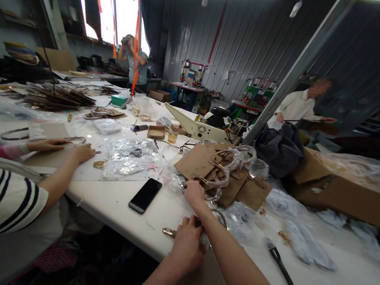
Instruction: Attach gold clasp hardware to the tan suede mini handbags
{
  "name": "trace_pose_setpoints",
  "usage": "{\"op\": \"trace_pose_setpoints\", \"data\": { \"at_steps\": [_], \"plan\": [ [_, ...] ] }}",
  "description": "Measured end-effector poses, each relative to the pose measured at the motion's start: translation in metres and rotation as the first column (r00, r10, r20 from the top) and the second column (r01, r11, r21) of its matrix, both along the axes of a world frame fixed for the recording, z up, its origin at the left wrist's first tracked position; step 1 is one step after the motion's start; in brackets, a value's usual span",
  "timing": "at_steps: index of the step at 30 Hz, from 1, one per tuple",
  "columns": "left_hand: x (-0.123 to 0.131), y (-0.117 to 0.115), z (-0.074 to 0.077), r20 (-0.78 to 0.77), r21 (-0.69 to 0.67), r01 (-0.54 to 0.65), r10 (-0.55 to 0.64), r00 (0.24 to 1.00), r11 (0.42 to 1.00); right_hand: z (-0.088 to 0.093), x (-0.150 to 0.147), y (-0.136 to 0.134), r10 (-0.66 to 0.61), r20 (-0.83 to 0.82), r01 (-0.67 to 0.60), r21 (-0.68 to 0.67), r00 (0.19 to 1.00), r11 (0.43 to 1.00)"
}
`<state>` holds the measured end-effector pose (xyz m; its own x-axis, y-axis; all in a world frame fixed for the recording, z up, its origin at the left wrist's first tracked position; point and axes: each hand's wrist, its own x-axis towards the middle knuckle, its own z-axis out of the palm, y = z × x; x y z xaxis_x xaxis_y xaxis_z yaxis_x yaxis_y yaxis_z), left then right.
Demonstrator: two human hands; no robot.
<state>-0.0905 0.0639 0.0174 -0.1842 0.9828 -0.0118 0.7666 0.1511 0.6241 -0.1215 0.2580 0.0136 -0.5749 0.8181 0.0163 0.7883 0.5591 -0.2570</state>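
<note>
As the left hand (187, 243) curls over one metal-tipped piece (169, 232), its exact grip hidden, the right hand (194, 193) rests just beyond at the brown cards (195, 160), whether pinching impossible to tell; leftward lie one phone (145, 196) and, farther out, one clear bag (130, 157) of silvery contents and one jar (173, 135) of amber contents; rightward, one plastic-filled carton (345, 196).

You've room along the white worktop (108, 192) to the left of your left hand (189, 244), skirting the black rectangular phone (145, 195); ahead, heaped flat brown cards (197, 162) block your right hand (193, 192), and rightward your bare right forearm (230, 256) bars the left.
</note>
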Motion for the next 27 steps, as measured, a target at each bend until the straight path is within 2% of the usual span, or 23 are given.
{"op": "trace_pose_setpoints", "data": {
  "at_steps": [7, 15, 21, 27],
  "plan": [
    [0.000, 0.000, 0.001, 0.034, 0.016, -0.004, 0.003, 0.999, 1.000, -0.002, 0.018, 0.004, 0.084, -0.224, -0.097, -0.048, 0.971, 0.994],
    [0.001, -0.001, -0.001, 0.054, 0.010, -0.015, 0.015, 0.998, 1.000, -0.004, 0.035, 0.016, 0.079, -0.536, -0.194, -0.160, 0.841, 0.968],
    [0.001, 0.000, -0.006, 0.064, 0.048, -0.024, 0.021, 0.998, 0.999, -0.009, 0.041, 0.019, 0.030, -0.624, -0.228, -0.240, 0.781, 0.944],
    [0.001, 0.000, -0.006, 0.073, 0.061, -0.023, 0.019, 0.997, 0.998, -0.005, 0.045, 0.017, 0.029, -0.649, -0.240, -0.240, 0.760, 0.941]
  ]
}}
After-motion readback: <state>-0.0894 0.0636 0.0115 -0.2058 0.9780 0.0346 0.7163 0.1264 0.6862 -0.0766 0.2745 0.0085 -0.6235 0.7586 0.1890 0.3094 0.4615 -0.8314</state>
